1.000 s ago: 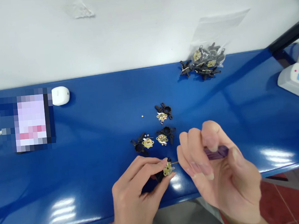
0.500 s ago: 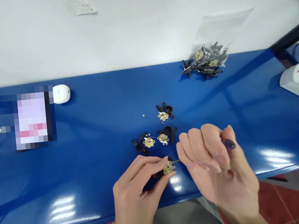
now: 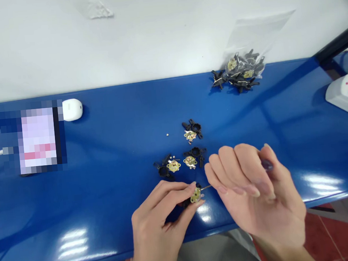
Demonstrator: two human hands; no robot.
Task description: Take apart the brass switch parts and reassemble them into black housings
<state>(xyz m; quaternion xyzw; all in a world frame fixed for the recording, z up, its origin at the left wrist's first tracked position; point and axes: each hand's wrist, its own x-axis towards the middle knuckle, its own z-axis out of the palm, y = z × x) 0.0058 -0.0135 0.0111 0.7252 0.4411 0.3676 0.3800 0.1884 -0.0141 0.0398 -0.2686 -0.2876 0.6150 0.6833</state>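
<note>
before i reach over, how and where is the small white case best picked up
Likely from above, fingers on the near and far edges of the white case: it lies on the blue table with rounded sides, and the lit screen crowds its left end.

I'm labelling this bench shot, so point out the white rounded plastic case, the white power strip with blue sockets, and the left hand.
White rounded plastic case [image 3: 72,110]: head view, middle of its top.
White power strip with blue sockets [image 3: 338,91]: head view, white casing.
Left hand [image 3: 157,217]: head view, back of hand.

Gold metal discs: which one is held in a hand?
The gold disc pinched in the left hand; three others lie on the blue table, more in the plastic bag.
</note>
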